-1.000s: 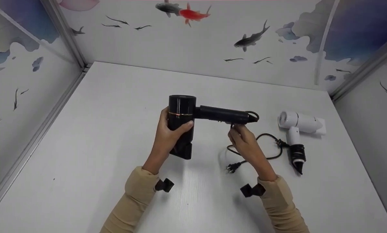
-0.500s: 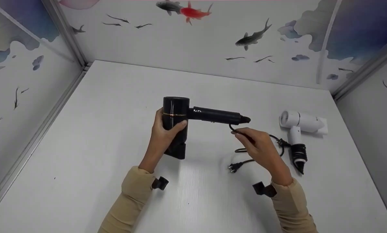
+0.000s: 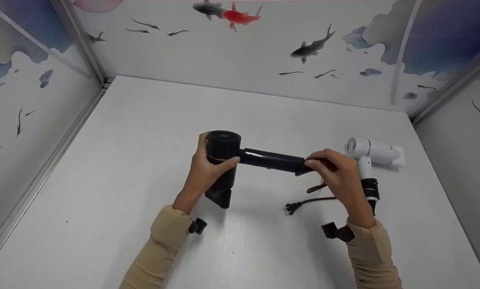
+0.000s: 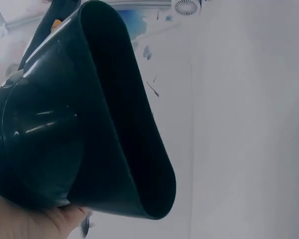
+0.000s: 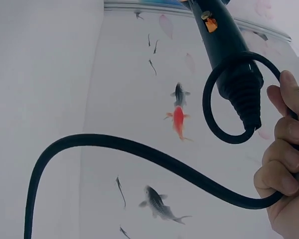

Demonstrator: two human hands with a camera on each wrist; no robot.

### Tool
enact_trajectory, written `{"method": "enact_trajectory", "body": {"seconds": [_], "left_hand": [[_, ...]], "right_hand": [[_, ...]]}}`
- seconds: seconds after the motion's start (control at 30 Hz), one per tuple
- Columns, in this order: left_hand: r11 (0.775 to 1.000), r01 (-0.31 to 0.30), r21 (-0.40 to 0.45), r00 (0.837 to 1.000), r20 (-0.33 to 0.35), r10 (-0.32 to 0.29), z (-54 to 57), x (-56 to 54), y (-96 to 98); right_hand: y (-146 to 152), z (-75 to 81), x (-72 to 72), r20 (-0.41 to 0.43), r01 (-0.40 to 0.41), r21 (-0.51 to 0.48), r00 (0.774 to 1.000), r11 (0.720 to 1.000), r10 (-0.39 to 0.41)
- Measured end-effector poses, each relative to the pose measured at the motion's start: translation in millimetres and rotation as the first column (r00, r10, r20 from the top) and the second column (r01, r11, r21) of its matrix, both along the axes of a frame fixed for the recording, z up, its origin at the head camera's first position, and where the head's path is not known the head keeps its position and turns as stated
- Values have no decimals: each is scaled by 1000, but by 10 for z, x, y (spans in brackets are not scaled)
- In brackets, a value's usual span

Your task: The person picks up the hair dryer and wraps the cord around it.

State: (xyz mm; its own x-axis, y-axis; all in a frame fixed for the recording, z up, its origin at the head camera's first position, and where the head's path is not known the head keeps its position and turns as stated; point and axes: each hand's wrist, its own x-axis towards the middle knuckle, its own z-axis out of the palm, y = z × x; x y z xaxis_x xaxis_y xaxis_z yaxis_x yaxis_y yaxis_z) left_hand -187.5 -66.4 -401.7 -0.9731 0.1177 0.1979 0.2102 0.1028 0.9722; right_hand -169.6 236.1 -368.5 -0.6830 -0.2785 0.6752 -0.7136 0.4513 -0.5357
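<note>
My left hand [image 3: 201, 172] grips the barrel of a black hair dryer [image 3: 223, 148] above the table, thumb across the near side. Its handle points right, and its flat nozzle points toward me. In the left wrist view the nozzle [image 4: 45, 129] shows a long dark slot. At the handle's end, my right hand [image 3: 340, 176] pinches the black power cord. The right wrist view shows the cord [image 5: 109, 142] looping round the handle's tip and passing through the curled fingers. The plug [image 3: 292, 208] lies near the table, its cord partly hidden behind the right hand.
A white hair dryer [image 3: 376, 152] lies at the right, its black cord wound round the handle and partly behind my right forearm. White panels painted with fish enclose the white table [image 3: 143, 120] at the back and sides.
My right hand has moved right and up from under the handle to its end, bringing the cord along. The black hair dryer has tilted, its rear end now facing up more.
</note>
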Motion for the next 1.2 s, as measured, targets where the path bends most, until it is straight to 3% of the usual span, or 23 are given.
{"method": "enact_trajectory", "body": {"seconds": [0.17,0.3,0.47,0.63,0.83,0.9,1.03,1.2], "left_hand": [[998,63,6,998,7,-63,12,17,-2],[996,78,34,997,8,-78,32,39,0],[993,60,105,998,-6,-60,41,56,22],[979,-8,205,1000,-15,11,52,46,56],[951,-105,292,994,7,107,73,33,74],[946,-129,299,991,-1,136,76,27,70],[948,-162,275,983,-43,181,81,16,58],[956,-202,212,973,-72,221,85,15,39]], "right_hand": [[56,-9,4,171,49,-73,985,996,-36],[73,-32,-11,270,77,-133,962,988,-38],[49,-48,-21,409,97,-139,912,986,-32],[-10,-133,-11,493,140,-53,865,989,-96],[-201,-173,47,485,49,115,869,992,-99],[-251,-187,61,493,15,180,864,984,-103],[-255,-283,68,468,-21,272,877,962,-113],[-254,-232,148,350,0,328,929,945,-122]]}}
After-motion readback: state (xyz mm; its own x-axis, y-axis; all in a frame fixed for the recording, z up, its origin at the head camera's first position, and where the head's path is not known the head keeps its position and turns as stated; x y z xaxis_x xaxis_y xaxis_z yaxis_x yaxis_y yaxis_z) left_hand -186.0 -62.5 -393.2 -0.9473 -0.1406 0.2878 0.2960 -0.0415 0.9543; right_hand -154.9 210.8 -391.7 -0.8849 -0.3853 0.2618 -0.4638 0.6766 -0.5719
